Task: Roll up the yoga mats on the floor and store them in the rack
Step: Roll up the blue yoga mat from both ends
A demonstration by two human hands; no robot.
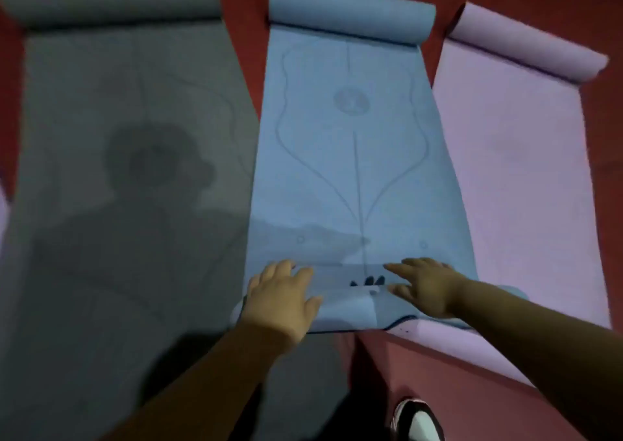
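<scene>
Flat palms, gripping nothing: my left hand [279,294] and right hand [425,285] press the near end of the blue mat [354,157].
Spaced apart, I judge, to start the roll evenly; it lies on the floor [438,373] between grey mat [118,103] and purple mat [522,171].

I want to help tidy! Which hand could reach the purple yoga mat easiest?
Probably right. The right hand presses the near end of the blue yoga mat, beside the purple yoga mat; the left hand sits nearer the grey yoga mat.
</scene>
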